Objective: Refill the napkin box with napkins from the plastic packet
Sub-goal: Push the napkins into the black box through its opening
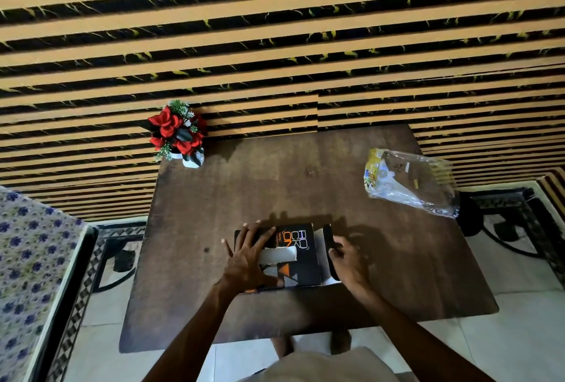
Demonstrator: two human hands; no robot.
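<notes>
A black napkin box [301,259] with orange lettering lies flat on the dark wooden table [275,186], near its front edge. White napkin [279,255] shows through the slot in its top. My left hand [247,258] lies flat on the box's left part, fingers spread. My right hand [347,262] grips the black end flap [328,236] at the box's right end, where white napkins show inside. The clear plastic packet [409,183] with yellow print lies crumpled at the table's back right, and looks empty.
A small white pot of red artificial roses [179,134] stands at the table's back left corner. A striped wall panel rises behind the table. A bed with a blue floral sheet [27,259] stands to the left. White floor tiles surround the table.
</notes>
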